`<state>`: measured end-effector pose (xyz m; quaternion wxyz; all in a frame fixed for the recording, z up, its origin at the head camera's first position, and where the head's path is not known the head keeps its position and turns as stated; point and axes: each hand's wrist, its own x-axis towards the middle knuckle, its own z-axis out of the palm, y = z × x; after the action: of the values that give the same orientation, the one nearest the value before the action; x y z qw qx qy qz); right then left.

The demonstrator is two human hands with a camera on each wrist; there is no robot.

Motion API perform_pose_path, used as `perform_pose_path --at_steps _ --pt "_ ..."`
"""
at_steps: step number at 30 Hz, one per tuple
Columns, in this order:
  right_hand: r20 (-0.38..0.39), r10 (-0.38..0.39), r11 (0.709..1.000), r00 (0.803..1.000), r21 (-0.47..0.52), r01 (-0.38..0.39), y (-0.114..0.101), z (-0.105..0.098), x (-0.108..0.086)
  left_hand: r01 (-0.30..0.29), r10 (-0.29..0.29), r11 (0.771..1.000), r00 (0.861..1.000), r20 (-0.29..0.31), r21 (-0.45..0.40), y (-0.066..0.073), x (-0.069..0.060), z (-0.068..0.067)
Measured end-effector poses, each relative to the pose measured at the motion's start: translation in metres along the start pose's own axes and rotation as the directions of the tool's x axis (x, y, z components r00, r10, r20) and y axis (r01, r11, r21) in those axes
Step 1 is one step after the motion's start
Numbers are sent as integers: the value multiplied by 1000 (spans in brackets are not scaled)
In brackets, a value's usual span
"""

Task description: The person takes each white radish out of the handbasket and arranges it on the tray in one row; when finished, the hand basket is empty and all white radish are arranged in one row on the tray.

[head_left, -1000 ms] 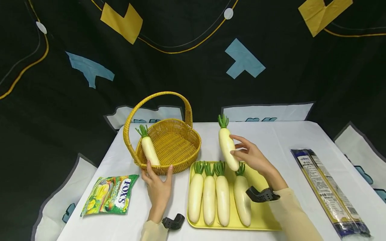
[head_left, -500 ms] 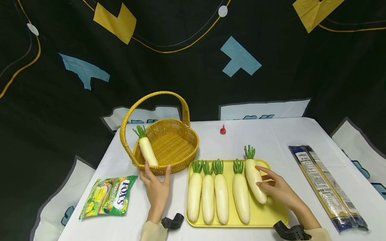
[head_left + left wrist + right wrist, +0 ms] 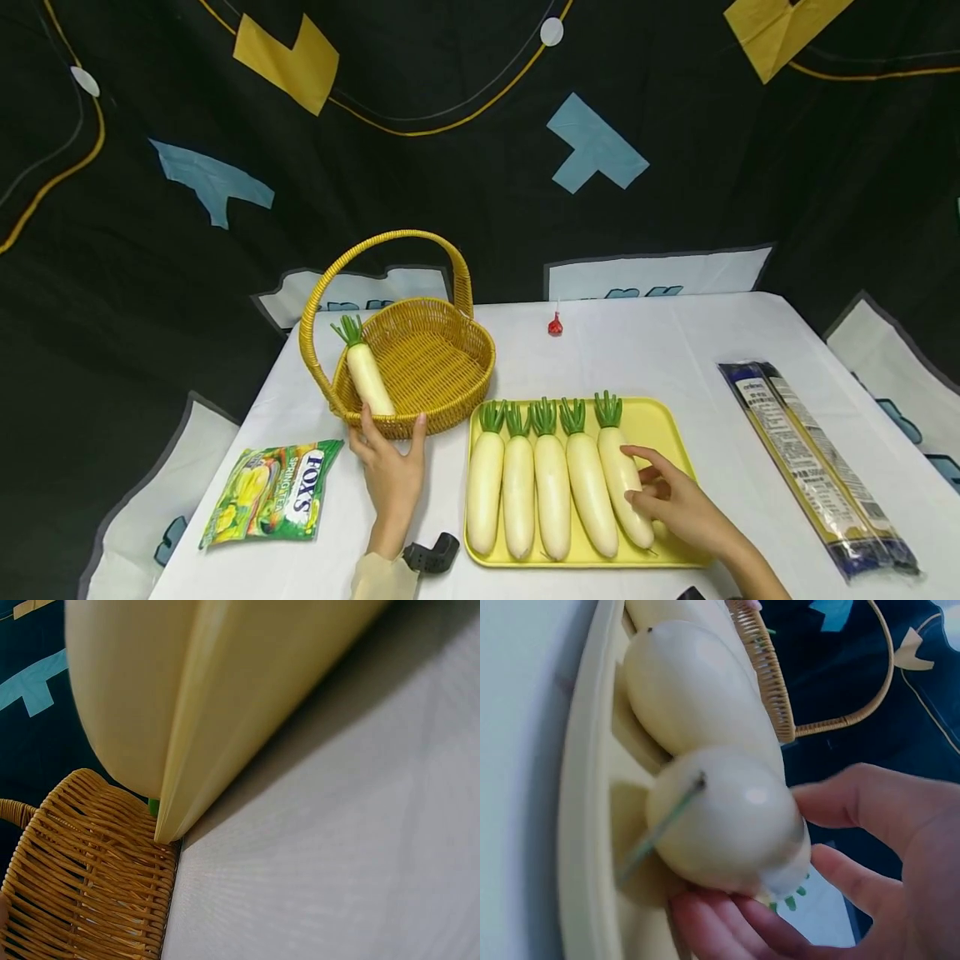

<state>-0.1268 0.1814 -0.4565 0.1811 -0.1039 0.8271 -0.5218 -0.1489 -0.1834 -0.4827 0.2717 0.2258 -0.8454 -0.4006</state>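
On the yellow tray [image 3: 678, 467] several white radishes [image 3: 553, 500] with green tops lie side by side. My right hand [image 3: 675, 504] holds the rightmost white radish [image 3: 624, 492], which lies on the tray; in the right wrist view, the thumb [image 3: 840, 802] is on one side of it and fingers [image 3: 735, 926] on the other. My left hand [image 3: 393, 479] touches the near side of the wicker basket [image 3: 435, 354], its index finger and thumb spread apart. Inside that basket, another white radish [image 3: 369, 379] leans against the left wall. The left wrist view shows the basket weave [image 3: 97, 877] and the tray's edge.
A green FOX'S candy bag [image 3: 273, 492] lies left of my left hand. To the right of the tray is a long clear-and-blue package [image 3: 817, 471]. A small red wrapped lollipop [image 3: 555, 325] sits behind the tray, near the table's back edge. The basket's tall handle [image 3: 397, 236] arches above it.
My right hand has brought its radish from above the tray, near the back, down and rightward onto the tray's right side. The neighbouring radish has shifted left. The left hand stays at the basket.
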Motion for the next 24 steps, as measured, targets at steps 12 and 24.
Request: perform_pose_path --at_steps 12,24 --pt "-98 -132 970 986 -216 109 -4 0 -1 9 -8 1000 1000 8 -2 0 -1 0" --pt "-212 -164 948 963 -302 95 -8 -3 2 11 -10 1000 1000 12 -5 0 -1 -1"
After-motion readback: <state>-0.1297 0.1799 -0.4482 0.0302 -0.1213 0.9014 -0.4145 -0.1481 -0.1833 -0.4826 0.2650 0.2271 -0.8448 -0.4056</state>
